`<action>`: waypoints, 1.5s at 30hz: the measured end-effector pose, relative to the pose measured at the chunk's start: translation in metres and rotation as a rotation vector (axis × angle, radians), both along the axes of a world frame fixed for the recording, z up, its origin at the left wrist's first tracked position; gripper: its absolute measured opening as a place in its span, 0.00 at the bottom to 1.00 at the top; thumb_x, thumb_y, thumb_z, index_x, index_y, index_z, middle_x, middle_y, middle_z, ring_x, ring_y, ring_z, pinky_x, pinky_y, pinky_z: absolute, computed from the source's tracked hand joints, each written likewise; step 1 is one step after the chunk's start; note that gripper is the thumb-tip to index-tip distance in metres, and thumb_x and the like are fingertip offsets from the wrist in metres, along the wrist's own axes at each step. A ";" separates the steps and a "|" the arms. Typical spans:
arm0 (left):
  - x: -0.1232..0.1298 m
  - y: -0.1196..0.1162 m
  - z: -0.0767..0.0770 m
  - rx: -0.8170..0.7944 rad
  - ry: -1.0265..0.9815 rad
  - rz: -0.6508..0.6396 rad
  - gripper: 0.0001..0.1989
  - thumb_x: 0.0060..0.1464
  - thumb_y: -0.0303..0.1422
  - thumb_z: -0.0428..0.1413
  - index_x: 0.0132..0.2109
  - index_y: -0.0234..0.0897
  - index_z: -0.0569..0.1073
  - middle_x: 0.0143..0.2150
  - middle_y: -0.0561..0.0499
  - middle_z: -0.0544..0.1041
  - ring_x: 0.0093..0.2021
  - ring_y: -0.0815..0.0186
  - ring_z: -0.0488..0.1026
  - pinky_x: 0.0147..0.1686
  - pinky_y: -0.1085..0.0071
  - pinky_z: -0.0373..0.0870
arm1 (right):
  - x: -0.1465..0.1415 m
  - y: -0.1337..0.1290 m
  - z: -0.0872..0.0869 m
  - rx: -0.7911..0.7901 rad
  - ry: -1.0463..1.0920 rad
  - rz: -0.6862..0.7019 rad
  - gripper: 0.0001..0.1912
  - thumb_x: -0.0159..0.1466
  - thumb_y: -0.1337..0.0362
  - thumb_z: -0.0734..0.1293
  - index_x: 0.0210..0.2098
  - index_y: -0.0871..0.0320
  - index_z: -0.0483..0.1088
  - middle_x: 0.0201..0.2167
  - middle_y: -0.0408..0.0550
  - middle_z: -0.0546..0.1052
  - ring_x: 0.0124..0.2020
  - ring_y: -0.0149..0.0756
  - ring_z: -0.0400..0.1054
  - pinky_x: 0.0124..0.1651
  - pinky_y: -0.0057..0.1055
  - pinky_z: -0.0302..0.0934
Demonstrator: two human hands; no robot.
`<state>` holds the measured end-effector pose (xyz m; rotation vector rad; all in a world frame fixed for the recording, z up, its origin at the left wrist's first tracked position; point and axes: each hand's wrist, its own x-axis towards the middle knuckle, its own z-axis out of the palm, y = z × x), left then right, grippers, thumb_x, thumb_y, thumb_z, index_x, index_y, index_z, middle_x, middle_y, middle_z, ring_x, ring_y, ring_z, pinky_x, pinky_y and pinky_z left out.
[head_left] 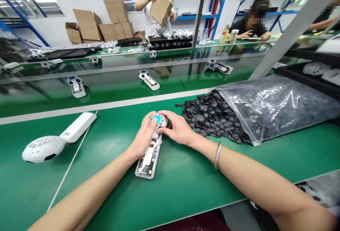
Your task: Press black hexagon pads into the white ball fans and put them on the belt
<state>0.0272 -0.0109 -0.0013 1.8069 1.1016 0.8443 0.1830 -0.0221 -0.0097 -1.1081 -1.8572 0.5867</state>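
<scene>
Both hands are wrapped around the round, football-patterned head of a white handheld device [149, 155], which lies on the green bench with its handle towards me. A blue disc [157, 119] shows in the middle of the head. From the left, my left hand [145, 135] grips the head, its thumb beside the disc. My right hand [178, 127] closes on the other side, thumb and fingers against the rim. Circuit board and a white part show in the device's handle. Just right of my right hand lies a heap of small black plastic pieces [212, 114].
The black pieces spill from a clear plastic bag [281, 103]. A white football-shaped shell with handle [45, 147] lies at left. Beyond the pale rail, a green belt [111, 85] carries several similar devices. Cardboard boxes [87, 25] and people stand behind. A slanted post [288, 29] rises at right.
</scene>
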 end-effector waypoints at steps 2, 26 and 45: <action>-0.002 0.000 0.004 -0.038 0.013 -0.050 0.24 0.57 0.44 0.42 0.57 0.37 0.55 0.56 0.45 0.62 0.55 0.60 0.61 0.54 0.64 0.57 | 0.001 0.002 0.002 -0.012 0.013 -0.007 0.25 0.52 0.63 0.70 0.48 0.55 0.63 0.47 0.48 0.70 0.47 0.37 0.64 0.46 0.33 0.61; -0.032 0.003 0.025 0.322 0.705 -0.088 0.37 0.41 0.28 0.48 0.61 0.45 0.53 0.57 0.53 0.64 0.49 0.58 0.67 0.44 0.67 0.64 | 0.028 -0.002 0.016 -0.049 -0.802 -0.118 0.08 0.61 0.72 0.59 0.33 0.62 0.71 0.31 0.55 0.72 0.37 0.43 0.66 0.39 0.35 0.58; -0.032 0.002 0.023 0.421 0.684 -0.167 0.36 0.41 0.27 0.46 0.61 0.45 0.52 0.60 0.56 0.61 0.55 0.60 0.63 0.50 0.65 0.59 | 0.027 -0.011 0.030 -0.203 0.064 0.130 0.06 0.58 0.68 0.64 0.36 0.58 0.69 0.31 0.43 0.73 0.33 0.30 0.66 0.37 0.27 0.61</action>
